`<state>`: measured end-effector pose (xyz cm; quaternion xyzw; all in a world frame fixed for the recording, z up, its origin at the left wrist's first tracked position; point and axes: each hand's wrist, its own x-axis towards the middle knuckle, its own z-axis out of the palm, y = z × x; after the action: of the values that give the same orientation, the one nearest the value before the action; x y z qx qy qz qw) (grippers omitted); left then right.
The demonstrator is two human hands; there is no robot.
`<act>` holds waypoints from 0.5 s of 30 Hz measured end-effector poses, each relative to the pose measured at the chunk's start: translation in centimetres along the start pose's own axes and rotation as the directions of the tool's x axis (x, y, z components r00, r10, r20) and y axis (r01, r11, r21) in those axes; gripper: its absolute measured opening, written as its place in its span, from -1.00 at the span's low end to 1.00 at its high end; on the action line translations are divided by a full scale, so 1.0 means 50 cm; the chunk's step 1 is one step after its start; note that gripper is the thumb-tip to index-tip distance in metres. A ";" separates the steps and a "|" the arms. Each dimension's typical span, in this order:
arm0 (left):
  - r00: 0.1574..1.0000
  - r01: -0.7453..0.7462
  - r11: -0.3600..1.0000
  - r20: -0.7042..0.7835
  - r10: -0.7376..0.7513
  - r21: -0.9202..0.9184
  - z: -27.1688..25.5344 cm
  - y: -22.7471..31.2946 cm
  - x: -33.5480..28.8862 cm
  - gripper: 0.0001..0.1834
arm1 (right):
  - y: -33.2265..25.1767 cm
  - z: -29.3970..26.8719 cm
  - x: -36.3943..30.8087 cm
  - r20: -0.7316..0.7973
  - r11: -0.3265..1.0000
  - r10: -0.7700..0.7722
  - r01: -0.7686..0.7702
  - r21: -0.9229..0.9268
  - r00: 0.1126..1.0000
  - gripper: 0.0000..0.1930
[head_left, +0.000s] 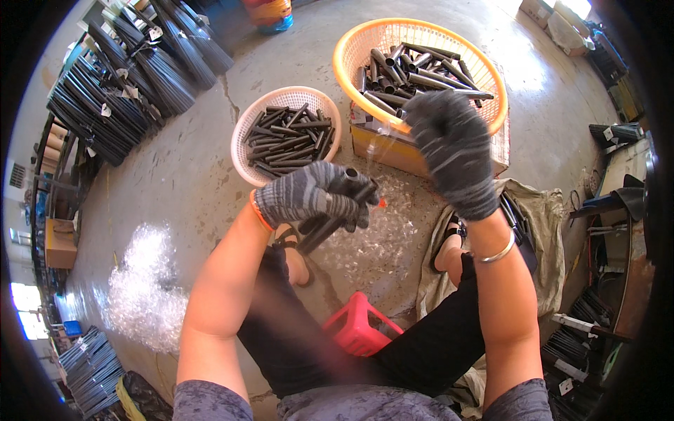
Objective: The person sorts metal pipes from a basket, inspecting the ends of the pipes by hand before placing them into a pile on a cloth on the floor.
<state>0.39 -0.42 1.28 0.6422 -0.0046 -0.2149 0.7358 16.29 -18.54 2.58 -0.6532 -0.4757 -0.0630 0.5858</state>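
Note:
My left hand (312, 193), in a grey striped knit glove with an orange cuff, is closed round a few short dark metal tubes (323, 232). My right hand (449, 137), gloved alike and slightly blurred, is raised at the near rim of the orange basket (342, 67). Its fingers are curled in, and what they hold, if anything, cannot be made out. A faint clear plastic strip (380, 146) shows just left of it. Similar dark tubes (414, 70) fill the orange basket. The smaller pale pink basket (242, 151), beyond my left hand, holds more tubes (291, 137).
The orange basket stands on a cardboard box (390, 146). Clear plastic scraps (379, 235) litter the floor between my feet, with a larger pile (147, 291) at left. A red plastic stool (358, 326) is between my legs. Bundled long rods (102, 105) stand far left; a cloth sack (544, 231) lies right.

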 end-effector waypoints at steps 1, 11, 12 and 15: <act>1.000 0.026 1.000 0.007 -0.027 0.007 0.009 -0.004 0.002 -0.58 | 0.003 -0.026 0.012 -0.038 0.996 0.029 -0.026 0.085 0.999 -0.90; 0.990 0.083 0.996 -0.113 -0.084 -0.015 -0.010 -0.022 -0.021 -0.57 | 0.089 -0.073 0.012 0.228 0.965 0.262 -0.263 -0.026 0.938 -0.80; 0.990 0.089 0.996 -0.112 -0.089 -0.006 -0.009 -0.022 -0.021 -0.58 | 0.097 -0.082 0.005 0.249 0.982 0.176 -0.153 -0.111 0.952 -0.80; 0.986 0.108 0.994 -0.125 -0.106 0.005 -0.010 -0.024 -0.023 -0.62 | 0.058 -0.085 -0.008 0.346 0.980 0.082 -0.012 -0.200 0.935 -0.84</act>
<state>-0.90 0.30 0.39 0.6581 0.0744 -0.2136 0.7182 20.11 -21.85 1.58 -0.7192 -0.5487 0.0230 0.4257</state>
